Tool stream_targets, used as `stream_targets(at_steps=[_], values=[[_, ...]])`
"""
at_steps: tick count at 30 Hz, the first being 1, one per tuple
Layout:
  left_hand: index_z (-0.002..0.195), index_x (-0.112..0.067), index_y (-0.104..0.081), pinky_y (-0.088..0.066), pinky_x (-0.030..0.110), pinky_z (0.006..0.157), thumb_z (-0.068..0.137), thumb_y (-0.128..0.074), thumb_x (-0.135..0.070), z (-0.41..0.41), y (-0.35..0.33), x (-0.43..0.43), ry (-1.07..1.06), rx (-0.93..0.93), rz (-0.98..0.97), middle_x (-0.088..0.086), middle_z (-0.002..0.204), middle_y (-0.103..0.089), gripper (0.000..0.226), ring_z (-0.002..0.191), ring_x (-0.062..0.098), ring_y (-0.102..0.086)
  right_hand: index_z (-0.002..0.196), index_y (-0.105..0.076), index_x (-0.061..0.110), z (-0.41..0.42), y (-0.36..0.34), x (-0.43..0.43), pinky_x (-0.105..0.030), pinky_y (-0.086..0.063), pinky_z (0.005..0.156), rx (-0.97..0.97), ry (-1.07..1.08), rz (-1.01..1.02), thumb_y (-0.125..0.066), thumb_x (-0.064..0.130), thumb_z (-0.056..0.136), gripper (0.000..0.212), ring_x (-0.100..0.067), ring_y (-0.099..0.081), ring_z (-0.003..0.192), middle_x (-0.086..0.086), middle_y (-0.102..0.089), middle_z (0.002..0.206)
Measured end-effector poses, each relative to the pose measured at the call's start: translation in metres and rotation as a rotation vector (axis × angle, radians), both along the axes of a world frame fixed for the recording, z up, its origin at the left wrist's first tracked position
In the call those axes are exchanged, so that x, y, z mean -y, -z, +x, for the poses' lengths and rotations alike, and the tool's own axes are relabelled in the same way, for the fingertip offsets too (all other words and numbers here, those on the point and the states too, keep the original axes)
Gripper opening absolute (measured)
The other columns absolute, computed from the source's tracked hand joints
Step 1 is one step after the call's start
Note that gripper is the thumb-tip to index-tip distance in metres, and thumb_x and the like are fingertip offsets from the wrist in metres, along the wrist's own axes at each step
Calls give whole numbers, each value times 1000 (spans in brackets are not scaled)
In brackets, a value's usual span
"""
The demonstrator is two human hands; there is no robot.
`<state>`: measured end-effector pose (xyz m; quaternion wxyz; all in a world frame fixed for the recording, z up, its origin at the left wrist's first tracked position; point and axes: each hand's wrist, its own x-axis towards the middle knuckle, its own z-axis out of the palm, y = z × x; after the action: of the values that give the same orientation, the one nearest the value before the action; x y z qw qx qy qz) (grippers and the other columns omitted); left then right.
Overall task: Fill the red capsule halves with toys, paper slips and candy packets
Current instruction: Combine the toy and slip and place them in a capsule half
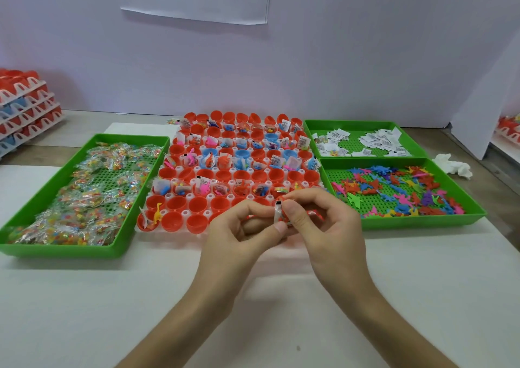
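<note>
Right now both hands meet over the near edge of the white rack (184,213), fingers curled inward. A paper slip (278,212) stands on end between them. The left hand (239,227) props its lower end with the thumb tip, and the right hand (323,215) pinches it from the side with thumb and forefinger. Something red shows just behind the slip, under the right thumb; whether it is a toy or a capsule rim I cannot tell.

The red capsule halves (197,222) sit open side up just beyond the fingertips. Those nearest the left knuckles look empty, while rows farther out hold toys and slips. The candy packets (84,190) lie in a green tray well off the left hand's outer side. The loose toys (394,190) lie in a tray just past the right knuckles.

The slip should be nearly weightless and limp, apt to curl or cling to skin — best held by a short edge and dropped in end first. The halves look like thin, hard plastic, light enough to rock in their sockets if nudged. The toys seem small and rubbery, so any limb gives a grip. The packets are probably slick film — safest pinched at a sealed corner.
</note>
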<state>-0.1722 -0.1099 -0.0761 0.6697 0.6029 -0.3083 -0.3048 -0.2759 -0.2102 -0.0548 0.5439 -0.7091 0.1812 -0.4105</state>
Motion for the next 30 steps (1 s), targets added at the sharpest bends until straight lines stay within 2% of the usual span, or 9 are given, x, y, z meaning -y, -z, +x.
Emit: stream_targets(at_steps=[5,8,10,13,17,21,23,27,30], values=[[97,-10,-74,-59,52,87,88,-76,-15,0,-4,-1,-78,56,6,8,92,-77,11,92,27,-75,89,-74,19,0,-3,1,-39,-61,73,-11,-91,-21,-74,12,88,8,-22,-71,83,-1,-72,86],[91,-10,-75,-62,39,81,86,-75,-6,2,-10,-5,-92,161,-36,5,87,-78,6,86,22,-76,92,-75,20,-6,-12,17,-34,-60,75,-139,-183,-113,-77,5,84,17,-19,-73,82,2,-74,87],[86,-12,-75,-60,24,74,85,-73,4,-1,-13,-6,-116,301,-57,-2,82,-77,16,79,13,-76,93,-76,20,-11,-16,27,-21,-56,72,-248,-197,-302,-80,6,81,19,-13,-71,80,10,-73,87],[85,-12,-74,-60,24,75,84,-72,7,-7,-13,-7,-136,465,-26,-8,79,-75,19,78,8,-74,86,-77,19,-15,-18,31,-17,-52,67,-304,-163,-480,-83,5,77,17,-9,-69,75,14,-71,80],[88,-12,-71,-58,21,74,84,-73,6,-9,-14,-7,-157,462,-70,-8,79,-74,19,78,7,-73,84,-77,16,-14,-21,28,-14,-50,66,-250,-132,-570,-84,3,74,19,-7,-68,72,15,-71,77],[91,-10,-67,-58,20,74,86,-72,5,-10,-14,-7,-157,478,-101,-6,82,-72,17,80,6,-73,86,-76,17,-16,-25,27,-16,-53,69,-230,-166,-482,-81,17,77,11,-10,-69,74,11,-73,80],[91,-12,-67,-58,21,75,86,-71,4,-9,-13,-8,-140,509,-91,-6,84,-72,17,81,6,-71,91,-76,19,-18,-29,29,-20,-55,71,-280,-223,-392,-76,21,74,16,-12,-71,78,9,-74,84],[94,-13,-65,-58,26,74,88,-69,3,-7,-15,-9,-137,595,-91,-2,86,-71,17,81,7,-69,89,-78,25,-17,-39,30,-15,-54,69,-348,-246,-511,-74,27,72,18,-8,-71,75,13,-74,82],[105,-24,-57,-59,21,77,90,-69,-2,-9,-17,-10,-227,514,-172,-3,90,-72,29,85,8,-71,87,-78,28,-9,-49,27,-18,-57,68,-328,-251,-493,-75,29,72,15,-8,-72,74,14,-75,81]])
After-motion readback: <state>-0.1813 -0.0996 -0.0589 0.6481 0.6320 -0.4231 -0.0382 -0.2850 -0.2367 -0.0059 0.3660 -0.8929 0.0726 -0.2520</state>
